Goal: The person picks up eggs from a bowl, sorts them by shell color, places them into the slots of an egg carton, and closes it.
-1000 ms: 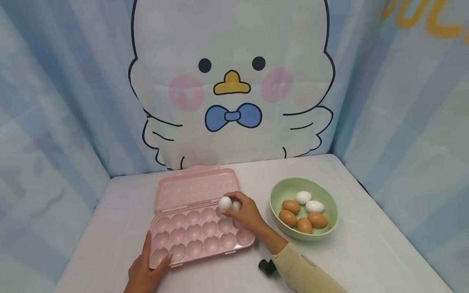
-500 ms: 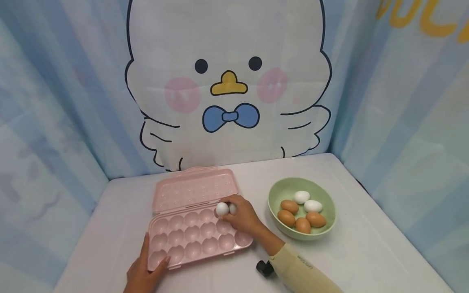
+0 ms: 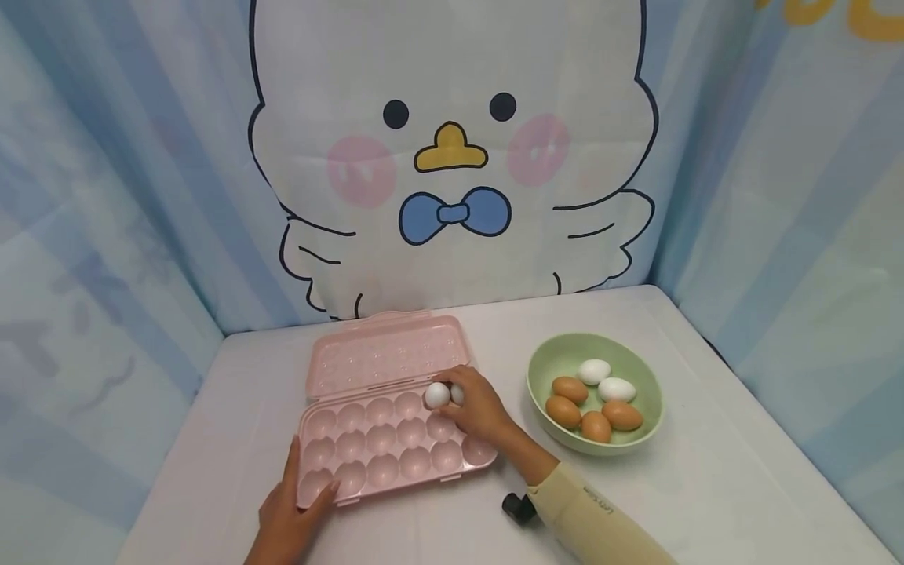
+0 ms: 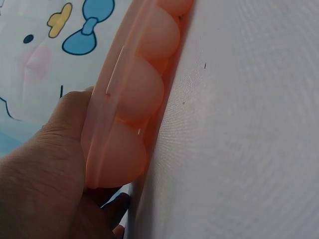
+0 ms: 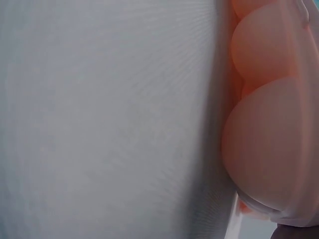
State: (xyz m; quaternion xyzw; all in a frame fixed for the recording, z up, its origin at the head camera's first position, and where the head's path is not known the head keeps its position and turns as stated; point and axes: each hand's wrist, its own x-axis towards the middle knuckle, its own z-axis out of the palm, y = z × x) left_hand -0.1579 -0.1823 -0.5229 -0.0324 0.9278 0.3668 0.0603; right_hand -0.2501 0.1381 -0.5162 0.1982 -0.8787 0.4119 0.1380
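Note:
My right hand (image 3: 480,410) pinches a white egg (image 3: 437,395) at the fifth hollow of the back row of a pink egg carton (image 3: 382,441). Beside it, a second white egg (image 3: 457,394) shows between finger and thumb, partly hidden by the hand; it lines up with the row's end hollow. The carton lies with its lid (image 3: 390,357) folded back. My left hand (image 3: 289,506) grips the carton's front left corner, thumb on the near rim. In the left wrist view the left hand (image 4: 55,149) holds that end from outside. The right wrist view shows mainly carton hollows (image 5: 269,139).
A green bowl (image 3: 538,408) to the right holds white and brown eggs (image 3: 596,426). A black object (image 3: 519,508) lies by the right sleeve (image 3: 596,518). Patterned curtains (image 3: 141,196) surround the white table (image 3: 720,455) at the back and sides.
My right hand lowers the white egg from just above the carton to its back-row hollow. The left hand keeps its grip. The head view shifts slightly.

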